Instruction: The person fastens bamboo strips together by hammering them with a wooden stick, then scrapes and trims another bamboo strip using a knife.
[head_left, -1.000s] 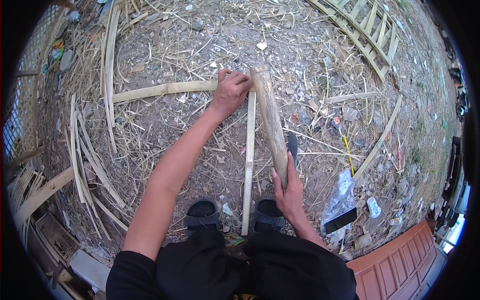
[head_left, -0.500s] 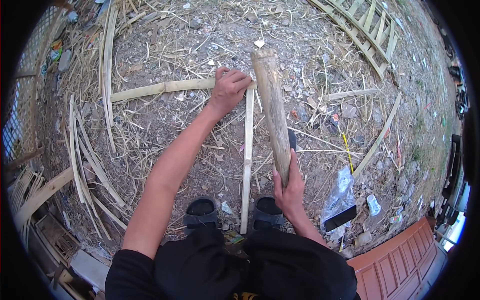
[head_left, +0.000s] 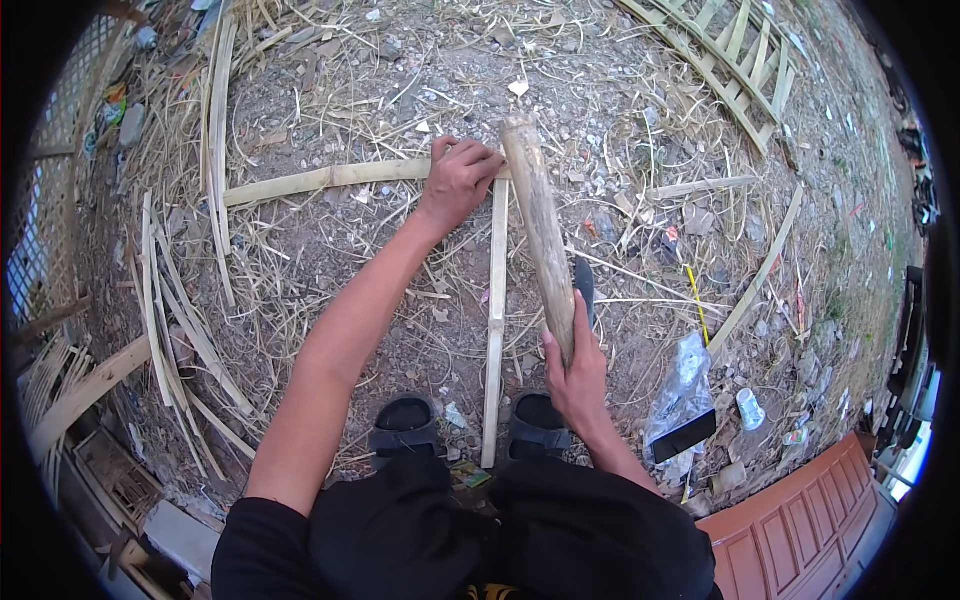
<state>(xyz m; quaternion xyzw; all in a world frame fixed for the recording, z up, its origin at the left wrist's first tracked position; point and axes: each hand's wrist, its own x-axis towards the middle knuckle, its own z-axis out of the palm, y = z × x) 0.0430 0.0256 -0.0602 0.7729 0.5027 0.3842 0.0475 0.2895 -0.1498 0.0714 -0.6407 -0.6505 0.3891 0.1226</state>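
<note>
Left hand (head_left: 458, 180) outstretched, pressing palm-down; right hand (head_left: 578, 372) clenched near the knees.

Pale tan bamboo strip (head_left: 496, 310), black sandals (head_left: 404, 422)

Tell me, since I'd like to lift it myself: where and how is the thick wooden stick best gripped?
Grip the thick wooden stick at its near lower end, coming from the right, where the right hand wraps it. It is round and slants away, and the left hand crowds its far end.

Bare forearms, no sleeves past the elbow. Black short-sleeved top (head_left: 262, 545); black trousers (head_left: 520, 535). Dark open sandals: left sandal (head_left: 404, 425), right sandal (head_left: 541, 424).
</note>
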